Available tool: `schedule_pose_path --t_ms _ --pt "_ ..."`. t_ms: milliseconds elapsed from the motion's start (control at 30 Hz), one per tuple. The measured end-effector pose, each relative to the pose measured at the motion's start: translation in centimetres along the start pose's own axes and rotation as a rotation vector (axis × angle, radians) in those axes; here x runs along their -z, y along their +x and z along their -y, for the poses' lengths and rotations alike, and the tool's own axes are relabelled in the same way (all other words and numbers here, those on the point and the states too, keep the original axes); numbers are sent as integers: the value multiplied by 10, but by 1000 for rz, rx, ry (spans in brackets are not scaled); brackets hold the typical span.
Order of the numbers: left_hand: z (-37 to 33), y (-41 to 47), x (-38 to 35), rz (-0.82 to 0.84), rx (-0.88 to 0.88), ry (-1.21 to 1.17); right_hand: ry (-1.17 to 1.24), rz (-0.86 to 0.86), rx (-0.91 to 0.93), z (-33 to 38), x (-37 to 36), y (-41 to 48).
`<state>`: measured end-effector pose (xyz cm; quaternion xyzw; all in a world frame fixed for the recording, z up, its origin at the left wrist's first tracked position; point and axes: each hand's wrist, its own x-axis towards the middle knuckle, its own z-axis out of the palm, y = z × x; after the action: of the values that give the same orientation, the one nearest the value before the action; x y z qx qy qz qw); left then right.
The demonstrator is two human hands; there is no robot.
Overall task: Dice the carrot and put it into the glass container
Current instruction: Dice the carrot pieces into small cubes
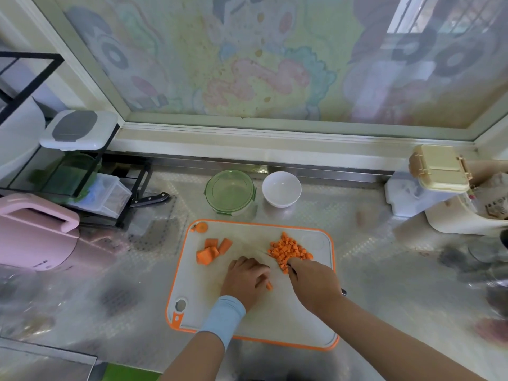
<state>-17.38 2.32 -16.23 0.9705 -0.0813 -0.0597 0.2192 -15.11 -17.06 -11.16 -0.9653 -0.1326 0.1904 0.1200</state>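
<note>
White bowl [281, 189], pink appliance [35, 232], perhaps a black-handled knife [150, 200].

One board [275, 320], one glass container [230, 189], one bowl [281, 200]

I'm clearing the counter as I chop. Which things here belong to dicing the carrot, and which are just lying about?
In use: cutting board, diced carrot, carrot chunks, carrot strip held by the left hand, chopping knife gripped by the right hand, glass container.
Lying about: white bowl, black-handled knife, pink appliance, beige lidded box.
</note>
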Motion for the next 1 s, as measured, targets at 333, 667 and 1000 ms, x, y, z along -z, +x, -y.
schedule_pose_path --t_ms 333,667,1000 --pt "6 11 9 215 -190 133 107 7 -51 5 -2 1" --pt "43 21 33 119 132 -216 180 53 -112 16 -5 3" --pt "56 3 22 79 -22 -221 207 112 -140 22 -13 -7"
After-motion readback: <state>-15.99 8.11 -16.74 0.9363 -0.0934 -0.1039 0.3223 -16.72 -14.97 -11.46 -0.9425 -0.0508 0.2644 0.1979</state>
